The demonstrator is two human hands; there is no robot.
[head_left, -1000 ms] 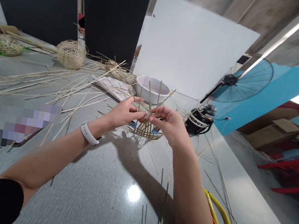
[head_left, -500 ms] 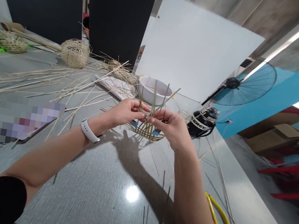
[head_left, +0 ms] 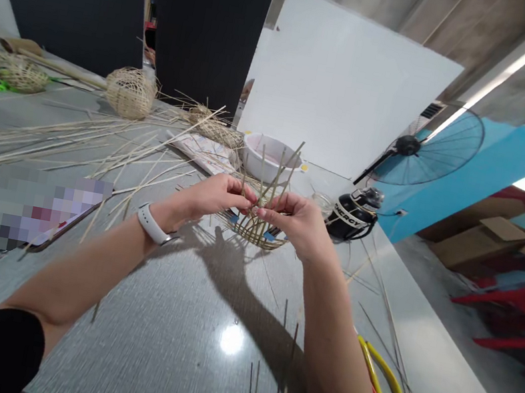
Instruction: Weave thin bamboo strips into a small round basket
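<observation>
Left hand [head_left: 214, 198]: thumb and forefinger drawn into a narrow pinch on upright strips [head_left: 281, 171].
Right hand [head_left: 301, 224]: similar pinch, fingertips close to the left's.
Basket [head_left: 256, 232]: open lattice of slender strips, curved in outline, just below the fingertips, above or on the bench [head_left: 153, 353] (contact cannot be told); small blue pieces [head_left: 269, 236] at its sides.
Behind basket: smooth, round white bowl [head_left: 262, 157].
Right of basket: glossy black flask [head_left: 353, 216], lettered band.
Left of basket: long, pale, criss-crossed strips [head_left: 75, 131].
Change, half a second on: one upright strip now slants rightward across its neighbours; hands nearly unmoved.
</observation>
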